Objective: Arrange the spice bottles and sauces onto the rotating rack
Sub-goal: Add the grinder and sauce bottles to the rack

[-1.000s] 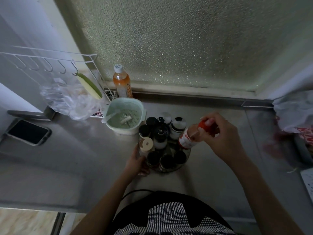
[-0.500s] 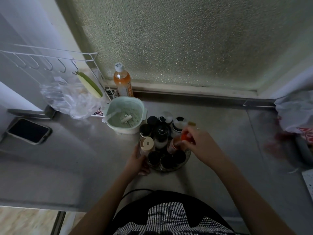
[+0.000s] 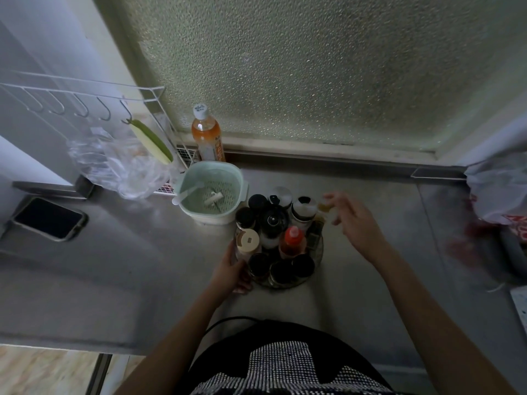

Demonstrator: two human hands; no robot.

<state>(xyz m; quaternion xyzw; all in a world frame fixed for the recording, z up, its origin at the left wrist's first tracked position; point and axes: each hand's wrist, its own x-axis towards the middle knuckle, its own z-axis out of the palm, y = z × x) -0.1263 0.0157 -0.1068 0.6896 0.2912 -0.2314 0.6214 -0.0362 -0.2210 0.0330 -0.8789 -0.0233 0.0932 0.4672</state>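
Note:
The round wire rotating rack (image 3: 318,253) stands on the steel counter, full of several dark-capped spice bottles. A red-capped sauce bottle (image 3: 293,241) stands upright in it, right of centre. A beige-capped jar (image 3: 249,241) sits at its left side. My left hand (image 3: 231,270) grips the rack's near-left rim, beside that jar. My right hand (image 3: 353,220) hovers just right of the rack, blurred, fingers apart and holding nothing. A small yellowish bottle (image 3: 323,207) shows by its fingertips; contact with it is unclear.
A pale green strainer bowl (image 3: 212,192) touches the rack's far left. An orange drink bottle (image 3: 206,135) stands by the window ledge. A phone (image 3: 48,219) lies at far left, a clear plastic bag (image 3: 119,166) under the hook rail. Bags lie at the right edge (image 3: 502,189).
My right hand carried the red-capped sauce bottle down into the rack, let it go, and drew back to the right and away. My left hand stayed at the rack's rim.

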